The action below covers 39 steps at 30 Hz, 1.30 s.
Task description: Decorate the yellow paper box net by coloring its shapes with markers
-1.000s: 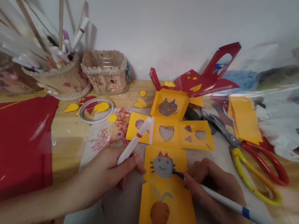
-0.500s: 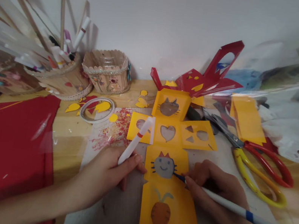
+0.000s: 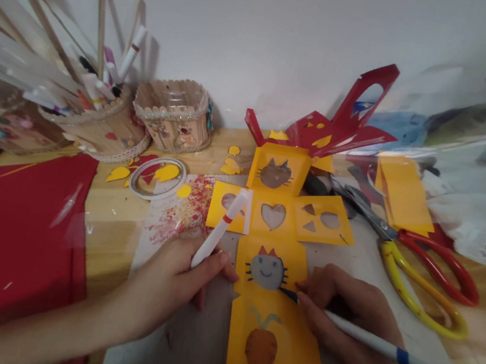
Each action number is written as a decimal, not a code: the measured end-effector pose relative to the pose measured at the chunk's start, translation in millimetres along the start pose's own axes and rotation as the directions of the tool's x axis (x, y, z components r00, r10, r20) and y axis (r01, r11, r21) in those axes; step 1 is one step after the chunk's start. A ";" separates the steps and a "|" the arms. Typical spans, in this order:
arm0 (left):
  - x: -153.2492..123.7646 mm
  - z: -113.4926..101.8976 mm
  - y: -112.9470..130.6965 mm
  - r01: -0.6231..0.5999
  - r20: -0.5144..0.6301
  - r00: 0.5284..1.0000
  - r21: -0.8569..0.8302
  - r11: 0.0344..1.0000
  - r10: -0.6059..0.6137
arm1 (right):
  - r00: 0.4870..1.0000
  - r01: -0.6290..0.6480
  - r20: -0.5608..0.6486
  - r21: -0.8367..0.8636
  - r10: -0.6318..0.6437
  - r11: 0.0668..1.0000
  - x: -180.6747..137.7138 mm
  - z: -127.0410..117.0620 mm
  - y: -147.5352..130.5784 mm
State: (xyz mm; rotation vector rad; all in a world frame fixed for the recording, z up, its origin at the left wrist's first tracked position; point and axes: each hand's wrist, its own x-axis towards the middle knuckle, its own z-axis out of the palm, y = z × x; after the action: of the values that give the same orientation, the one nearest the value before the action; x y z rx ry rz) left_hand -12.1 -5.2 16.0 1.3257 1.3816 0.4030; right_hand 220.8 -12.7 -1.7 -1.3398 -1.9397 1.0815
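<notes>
At a wooden craft table [image 3: 112, 210] set against a white wall, a person works over an unfolded orange paper cutout [image 3: 276, 274], a cross of square panels lying flat on the table between the two hands. The right hand [image 3: 343, 307] is closed around a white marker with a blue band [image 3: 400, 356], its dark tip resting at the right edge of the panel that bears a smiling grey cat face, just by the whiskers. The left hand [image 3: 174, 282] rests on the table touching the cutout's left edge and grips a second white marker with a red band [image 3: 219, 229], which tilts up and away over the left-hand panel. Other panels show a cat silhouette, a heart-shaped opening, small triangles and an oval, and, nearest the camera, a carrot. Red paper scraps [image 3: 344, 121] stand up behind the far panel. Scissors with red and yellow handles [image 3: 424, 271] lie to the right, well apart from the right hand, beside a folded piece of orange paper [image 3: 402, 193]. A ring of clear tape [image 3: 157, 178] and loose yellow offcuts lie to the left of the cutout, with a red sheet [image 3: 3, 247] covering the near left of the table. Two holders made of wooden sticks [image 3: 173, 114] stand by the wall, one bristling with pens and sticks.
</notes>
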 end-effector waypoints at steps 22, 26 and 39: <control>-0.1 -0.4 -2.2 -0.091 -0.005 0.996 -0.009 0.996 0.090 | 0.991 -0.043 -0.121 0.154 0.062 0.987 32.1 -5.9 -31.6; 1.5 0.1 -4.1 -0.108 0.003 0.994 -0.046 0.993 0.108 | 0.994 -0.078 -0.070 0.117 0.087 0.990 37.8 1.7 -15.8; 4.0 0.0 -6.5 -0.106 0.003 0.994 -0.051 0.993 0.106 | 1.000 -0.015 -0.015 -0.016 0.014 1.000 33.3 5.9 -8.1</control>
State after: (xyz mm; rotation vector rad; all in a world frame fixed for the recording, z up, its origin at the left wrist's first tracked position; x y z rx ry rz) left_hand -14.1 -3.8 8.8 1.3615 1.2917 0.5024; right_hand 200.2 15.0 1.7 -1.3693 -1.9346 1.0614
